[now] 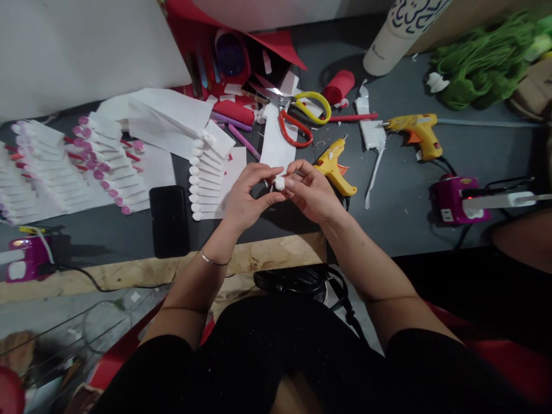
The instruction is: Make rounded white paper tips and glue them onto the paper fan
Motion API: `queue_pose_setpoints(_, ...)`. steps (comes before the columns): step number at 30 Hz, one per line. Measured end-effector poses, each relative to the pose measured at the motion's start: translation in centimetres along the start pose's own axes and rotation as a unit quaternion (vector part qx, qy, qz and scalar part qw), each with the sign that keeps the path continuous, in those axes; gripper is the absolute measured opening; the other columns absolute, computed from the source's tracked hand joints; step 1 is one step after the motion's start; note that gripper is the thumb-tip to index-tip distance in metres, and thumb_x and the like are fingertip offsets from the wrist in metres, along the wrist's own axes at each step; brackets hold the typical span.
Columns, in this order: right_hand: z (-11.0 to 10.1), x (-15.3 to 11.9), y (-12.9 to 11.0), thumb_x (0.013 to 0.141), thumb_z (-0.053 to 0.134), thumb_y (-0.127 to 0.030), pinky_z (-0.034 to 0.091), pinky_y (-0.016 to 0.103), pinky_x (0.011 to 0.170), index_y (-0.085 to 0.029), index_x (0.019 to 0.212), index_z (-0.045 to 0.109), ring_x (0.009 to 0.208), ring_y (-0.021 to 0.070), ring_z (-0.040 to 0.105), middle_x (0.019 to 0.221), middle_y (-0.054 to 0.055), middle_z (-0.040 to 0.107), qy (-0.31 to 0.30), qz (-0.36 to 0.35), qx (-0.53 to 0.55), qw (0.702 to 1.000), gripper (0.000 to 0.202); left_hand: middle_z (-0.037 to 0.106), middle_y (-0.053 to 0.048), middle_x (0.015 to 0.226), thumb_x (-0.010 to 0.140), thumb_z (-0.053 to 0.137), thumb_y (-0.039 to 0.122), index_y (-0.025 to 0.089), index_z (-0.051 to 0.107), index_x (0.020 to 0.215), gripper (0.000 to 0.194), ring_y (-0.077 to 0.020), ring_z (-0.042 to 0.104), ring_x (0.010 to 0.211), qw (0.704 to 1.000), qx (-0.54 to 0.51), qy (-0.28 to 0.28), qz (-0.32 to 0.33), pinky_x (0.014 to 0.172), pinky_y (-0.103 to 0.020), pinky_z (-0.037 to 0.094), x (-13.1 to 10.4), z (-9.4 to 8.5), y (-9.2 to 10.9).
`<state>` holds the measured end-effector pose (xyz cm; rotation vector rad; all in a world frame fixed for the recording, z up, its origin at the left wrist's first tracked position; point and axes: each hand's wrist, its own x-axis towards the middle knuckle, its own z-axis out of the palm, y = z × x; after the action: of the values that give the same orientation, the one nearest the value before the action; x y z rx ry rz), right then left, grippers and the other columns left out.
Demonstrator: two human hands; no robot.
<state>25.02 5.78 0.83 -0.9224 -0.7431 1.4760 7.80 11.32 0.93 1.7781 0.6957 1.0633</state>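
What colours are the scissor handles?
One yellow handle, one orange-red handle; best in head view.

Wearer's clothing: a black top (259,356), round-bodied and faintly pale-flecked across the front, with a short black left sleeve (159,374) and matching right sleeve (425,368). Left hand (246,198) and right hand (318,194) bare; slim, silver-coloured bangle (210,261) encircling the left wrist (222,244).

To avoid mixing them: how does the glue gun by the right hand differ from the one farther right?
The near glue gun points to the picture's upper right; the far glue gun points left. The near one lies close to the right hand; the far one lies apart. A pale stick trails behind the far one; the near one shows none. Both are yellow, with orange triggers.
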Motion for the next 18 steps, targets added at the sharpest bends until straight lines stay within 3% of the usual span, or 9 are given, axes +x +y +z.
queue_pose_setpoints(3,0.3,-0.1,0.1,0.070,0.096,-0.050,0.050,0.019,0.061,-0.026,0.091,0.057,0.061,0.0056,0.060,0.072,-0.009,0.066,0.000,-0.004,0.019,1.000,0.052,0.071,-0.003,0.102,0.089,0.076,0.062,0.030,0.082,0.111,0.039,-0.0173,0.067,0.097,0.999,0.043,-0.011,0.010,0.089,-0.032,0.053,-0.1,0.0,0.2)
queue_pose_setpoints(7,0.7,-0.1,0.4,0.067,0.098,-0.049,0.050,0.020,0.062,-0.026,0.089,0.055,0.061,0.0059,0.057,0.070,-0.010,0.062,0.015,0.008,0.036,0.999,0.055,0.072,-0.002,0.098,0.094,0.074,0.053,0.027,0.080,0.105,0.029,-0.0157,0.066,0.091,0.993,0.107,0.030,0.036,0.083,-0.030,0.053,-0.7,0.7,0.4)
queue_pose_setpoints(11,0.9,-0.2,0.2,0.067,0.097,-0.052,0.050,0.021,0.061,-0.026,0.089,0.054,0.061,0.0070,0.057,0.070,-0.009,0.062,0.006,0.040,0.047,0.998,0.055,0.071,-0.003,0.098,0.093,0.072,0.060,0.026,0.079,0.102,0.036,-0.0161,0.065,0.089,0.990,0.119,0.055,0.047,0.082,-0.031,0.053,-1.0,1.1,0.1)
queue_pose_setpoints(15,0.6,-0.3,-0.3,0.067,0.097,-0.052,0.052,0.023,0.061,-0.026,0.091,0.055,0.063,0.0079,0.059,0.077,-0.007,0.066,-0.020,0.064,0.050,0.997,0.055,0.069,-0.003,0.101,0.079,0.074,0.076,0.029,0.079,0.114,0.059,-0.0173,0.064,0.090,0.998,0.049,0.010,0.041,0.081,-0.032,0.053,-0.6,0.7,-0.3)
queue_pose_setpoints(18,0.4,-0.2,-0.3,0.068,0.097,-0.052,0.051,0.022,0.060,-0.026,0.091,0.055,0.061,0.0072,0.059,0.074,-0.008,0.066,-0.023,0.058,0.047,0.997,0.055,0.068,-0.003,0.100,0.083,0.074,0.073,0.031,0.080,0.117,0.055,-0.0162,0.064,0.089,0.999,0.016,-0.015,0.030,0.081,-0.031,0.053,-0.3,0.4,-0.3)
